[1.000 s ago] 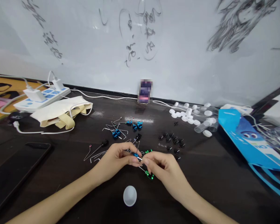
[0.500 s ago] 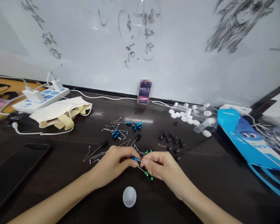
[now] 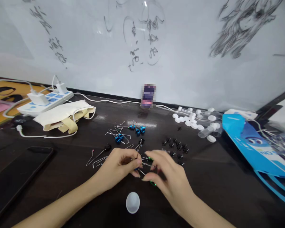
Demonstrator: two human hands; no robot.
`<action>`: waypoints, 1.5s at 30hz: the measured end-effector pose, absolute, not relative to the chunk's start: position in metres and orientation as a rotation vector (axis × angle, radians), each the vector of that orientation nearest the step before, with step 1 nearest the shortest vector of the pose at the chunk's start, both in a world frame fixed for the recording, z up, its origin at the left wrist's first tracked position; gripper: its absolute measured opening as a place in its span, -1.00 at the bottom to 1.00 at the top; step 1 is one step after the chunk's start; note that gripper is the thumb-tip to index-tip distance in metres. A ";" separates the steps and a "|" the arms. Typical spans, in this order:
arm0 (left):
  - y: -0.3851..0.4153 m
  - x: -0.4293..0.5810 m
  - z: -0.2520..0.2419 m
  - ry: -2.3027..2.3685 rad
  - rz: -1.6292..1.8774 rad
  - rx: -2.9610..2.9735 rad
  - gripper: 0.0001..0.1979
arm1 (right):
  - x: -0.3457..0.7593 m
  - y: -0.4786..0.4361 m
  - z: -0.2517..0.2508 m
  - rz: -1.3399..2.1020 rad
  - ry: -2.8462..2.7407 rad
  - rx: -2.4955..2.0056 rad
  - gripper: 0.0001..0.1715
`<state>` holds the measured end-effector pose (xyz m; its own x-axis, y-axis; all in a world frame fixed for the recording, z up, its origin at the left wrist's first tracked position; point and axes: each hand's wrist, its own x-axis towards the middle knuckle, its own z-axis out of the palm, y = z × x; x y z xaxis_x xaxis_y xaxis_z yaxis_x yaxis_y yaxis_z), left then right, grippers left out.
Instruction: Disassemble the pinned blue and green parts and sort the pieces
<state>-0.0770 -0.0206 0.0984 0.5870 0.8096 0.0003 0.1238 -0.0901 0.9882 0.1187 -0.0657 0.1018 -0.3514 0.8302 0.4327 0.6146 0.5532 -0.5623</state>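
At the middle of a dark bench (image 3: 228, 177), seen from above, two bare hands meet over a scatter of small parts. The left hand (image 3: 120, 166) is pinched closed, thumb and forefinger grasping a thin bent metal wire pin (image 3: 142, 164) that runs toward the other hand. The right hand (image 3: 169, 177) curls over the pin's far end, fingers bent toward it; motion blur hides whether it grips the pin or only touches it. A small green bead (image 3: 152, 183) shows just under the right hand's fingers.

Just beyond the hands lie more loose wire pins, some carrying blue beads (image 3: 118, 137), and to their right a cluster of small black caps (image 3: 177, 146). A round white plastic lid (image 3: 132, 203) lies on the bench between the forearms, near the viewer. Farther right are white caps and clear tubes (image 3: 205, 125) and a blue printed bag (image 3: 254, 142). To the left sit a cream cloth pouch (image 3: 64, 115), a white power strip (image 3: 44, 101) and a dark phone (image 3: 14, 171). A scribbled whiteboard (image 3: 180, 57) stands behind.

The pin is thin and springy, so a loosened pinch could probably let it flick away into the pile. Its end may prick a fingertip, and a bead may slide off and roll.
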 end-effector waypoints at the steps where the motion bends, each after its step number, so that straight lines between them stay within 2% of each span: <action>1: -0.021 -0.079 0.099 0.840 0.749 1.713 -0.77 | 0.118 -0.063 0.104 0.668 -1.950 -1.244 -0.61; 4: -0.024 -0.083 0.099 0.809 0.909 2.102 -0.82 | 0.116 -0.058 0.108 1.510 -1.563 -1.324 -0.29; 6: -0.026 -0.083 0.097 0.728 0.951 2.228 -0.82 | 0.115 -0.057 0.107 1.801 -1.448 -1.266 -0.31; 7: -0.027 -0.082 0.096 0.717 0.943 2.235 -0.82 | 0.115 -0.058 0.106 1.800 -1.475 -1.246 -0.37; 9: -0.026 -0.079 0.095 0.768 0.866 2.099 -0.80 | 0.115 -0.059 0.103 1.475 -1.713 -1.257 -0.50; 12: -0.023 -0.075 0.096 0.793 0.697 1.673 -0.76 | 0.117 -0.061 0.098 0.577 -2.148 -1.241 -0.61; 13: -0.022 -0.075 0.097 0.773 0.671 1.572 -0.75 | 0.118 -0.062 0.098 0.374 -2.200 -1.224 -0.63; 15: -0.020 -0.075 0.099 0.772 0.697 1.553 -0.75 | 0.119 -0.061 0.099 0.342 -2.160 -1.243 -0.55; 17: -0.021 -0.078 0.100 0.831 0.801 1.738 -0.79 | 0.120 -0.059 0.102 0.733 -1.973 -1.303 -0.45; 19: -0.024 -0.081 0.099 0.857 0.920 1.994 -0.82 | 0.120 -0.057 0.104 1.289 -1.682 -1.314 -0.24; 20: -0.025 -0.082 0.098 0.831 0.962 2.118 -0.83 | 0.119 -0.056 0.104 1.555 -1.521 -1.285 -0.20; 22: -0.028 -0.083 0.095 0.739 0.996 2.305 -0.81 | 0.117 -0.055 0.103 1.899 -1.248 -1.193 -0.31; 24: -0.029 -0.082 0.093 0.678 0.971 2.372 -0.79 | 0.114 -0.056 0.101 1.949 -1.193 -1.134 -0.46; 26: -0.030 -0.078 0.093 0.729 0.931 2.262 -0.79 | 0.112 -0.058 0.099 1.685 -1.429 -1.180 -0.54; 31: -0.027 -0.068 0.095 0.741 0.751 1.427 -0.76 | 0.114 -0.066 0.097 0.221 -2.150 -1.209 -0.72; 33: -0.025 -0.068 0.095 0.684 0.764 1.275 -0.73 | 0.116 -0.066 0.099 0.096 -2.155 -1.185 -0.73; 35: -0.024 -0.072 0.094 0.722 0.859 1.387 -0.75 | 0.117 -0.063 0.102 0.379 -2.012 -1.266 -0.63; 38: -0.026 -0.080 0.094 0.770 1.036 1.878 -0.82 | 0.120 -0.056 0.105 1.255 -1.637 -1.320 -0.33; 40: -0.028 -0.082 0.092 0.694 1.095 2.184 -0.81 | 0.121 -0.052 0.105 1.777 -1.344 -1.189 -0.31; 42: -0.030 -0.081 0.090 0.635 1.099 2.330 -0.78 | 0.122 -0.050 0.103 1.984 -1.137 -1.052 -0.42; 45: -0.029 -0.076 0.089 0.727 1.106 2.310 -0.80 | 0.121 -0.050 0.103 1.920 -1.054 -1.001 -0.58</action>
<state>-0.0765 -0.0291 0.0889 0.5337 0.6387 0.5542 0.2557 -0.7466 0.6141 0.1215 -0.0502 0.1030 -0.4419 0.8507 -0.2845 -0.2166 -0.4090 -0.8865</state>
